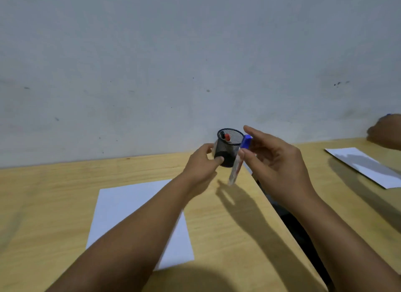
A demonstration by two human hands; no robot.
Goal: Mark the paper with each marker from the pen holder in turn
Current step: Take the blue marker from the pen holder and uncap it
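beside pen holder [229, 147], right hand [274, 161] pinching blue-capped marker [238, 159], left hand [202, 164] steadying holder

A single wide-angle view looked out from the person's head, facing forward and slightly down. A plain wall [195, 52] filled the upper half, and the wooden bench [54, 194] ran across the lower half. Both forearms reached in from the bottom edge, close to the lens, and straight edges bowed near the frame's sides.
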